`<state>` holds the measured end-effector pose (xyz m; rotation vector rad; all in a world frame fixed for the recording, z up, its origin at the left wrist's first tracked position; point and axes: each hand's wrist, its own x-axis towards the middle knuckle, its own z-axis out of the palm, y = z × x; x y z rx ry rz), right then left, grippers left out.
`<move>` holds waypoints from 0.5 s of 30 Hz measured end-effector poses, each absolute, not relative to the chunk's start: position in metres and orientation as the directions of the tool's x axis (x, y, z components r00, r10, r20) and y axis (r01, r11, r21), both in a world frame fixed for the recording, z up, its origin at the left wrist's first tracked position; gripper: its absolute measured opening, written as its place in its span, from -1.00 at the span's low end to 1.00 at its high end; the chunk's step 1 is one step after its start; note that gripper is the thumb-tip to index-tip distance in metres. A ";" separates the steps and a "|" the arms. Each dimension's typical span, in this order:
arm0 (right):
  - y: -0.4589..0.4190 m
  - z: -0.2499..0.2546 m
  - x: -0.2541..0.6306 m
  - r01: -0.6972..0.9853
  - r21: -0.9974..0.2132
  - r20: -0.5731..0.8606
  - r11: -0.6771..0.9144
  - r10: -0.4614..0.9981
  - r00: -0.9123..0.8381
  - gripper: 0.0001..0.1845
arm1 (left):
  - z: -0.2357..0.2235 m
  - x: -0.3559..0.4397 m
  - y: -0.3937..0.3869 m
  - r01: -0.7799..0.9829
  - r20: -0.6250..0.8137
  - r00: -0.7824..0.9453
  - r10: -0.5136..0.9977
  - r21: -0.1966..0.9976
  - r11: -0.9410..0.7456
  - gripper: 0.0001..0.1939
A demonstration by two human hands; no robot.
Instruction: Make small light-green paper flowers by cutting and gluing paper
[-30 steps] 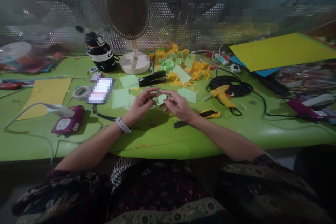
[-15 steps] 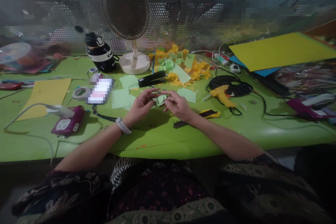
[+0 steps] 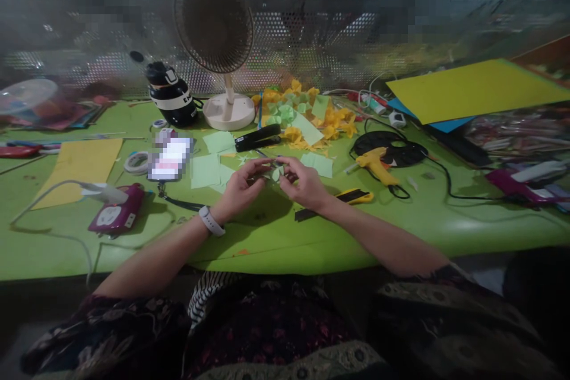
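The left hand [image 3: 243, 187] and the right hand [image 3: 305, 184] met over the middle of the bench [image 3: 262, 243], fingers curled and fingertips close together. The right hand's thumb and fingers pinched a small green paper piece [image 3: 278, 174]. The left fingertips reached to its left side, though whether they pressed on it was hard to tell. The piece sat between the two hands, its edges bent up. The step in hand looked to be folding or shaping it by finger; the next move, as judged from this hold, called for a light, steady pinch on one side while the other hand worked the edge.

Just left of the left hand lay flat green sheets [image 3: 205, 171], and just beyond the right hand lay another green sheet [image 3: 321, 164]. A yellow-and-black cutter [image 3: 364, 196] passed beneath the right wrist. On the far side of the hands were a black stapler [image 3: 257, 138] and, behind it to the right, a heap of yellow and green paper shapes [image 3: 296, 108].

Farther right, a yellow glue gun [image 3: 377, 165] rested against a black disc [image 3: 392, 141]. To the left were a phone [image 3: 170, 157] and a tape roll [image 3: 137, 162]; a fan [image 3: 228, 111] and a dark bottle [image 3: 171, 98] stood at the far edge.
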<state>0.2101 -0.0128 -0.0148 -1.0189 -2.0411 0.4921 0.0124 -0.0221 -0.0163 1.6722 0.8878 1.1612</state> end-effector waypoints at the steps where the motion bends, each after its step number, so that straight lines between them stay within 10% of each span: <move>1: -0.013 -0.015 0.210 0.505 -0.612 0.483 0.608 0.794 -0.370 -0.55 | -0.017 0.013 -0.022 0.050 0.289 0.300 0.909 0.947 -0.318 -0.57; 15: -0.015 -0.014 0.208 0.515 -0.649 0.454 0.561 0.828 -0.329 -0.74 | -0.016 0.015 -0.021 -0.130 0.116 0.289 0.950 0.988 -0.081 -0.63</move>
